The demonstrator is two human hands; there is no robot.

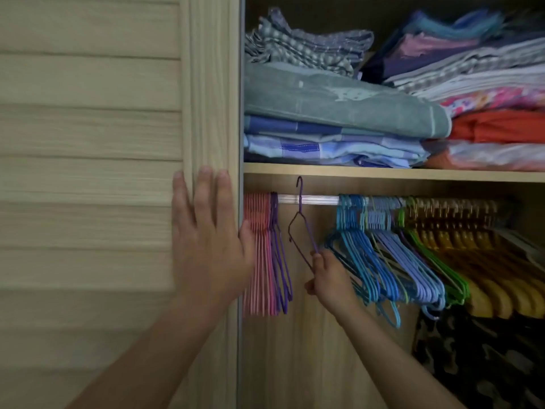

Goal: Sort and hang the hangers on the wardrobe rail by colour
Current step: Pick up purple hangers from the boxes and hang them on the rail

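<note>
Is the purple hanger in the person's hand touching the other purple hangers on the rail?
Apart. The head view shows bare rail and wardrobe back between the held purple hanger, gripped by the right hand, and the hung purple hangers.

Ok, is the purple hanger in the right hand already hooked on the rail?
No: the purple hanger, pinched by the right hand, has its hook raised above the rail, not over it.

Pink hangers (259, 261) and purple hangers (280, 261) hang left on a silver rail (318, 199); a lone purple hanger (300, 228) sits beside blue hangers (362, 249), green hangers (436, 261) and amber wooden hangers (486, 261). Above, a teal towel (339, 98) tops blue checked linens (324, 146) beside orange cloth (498, 126). The door (88, 143) is pale wood.
</note>
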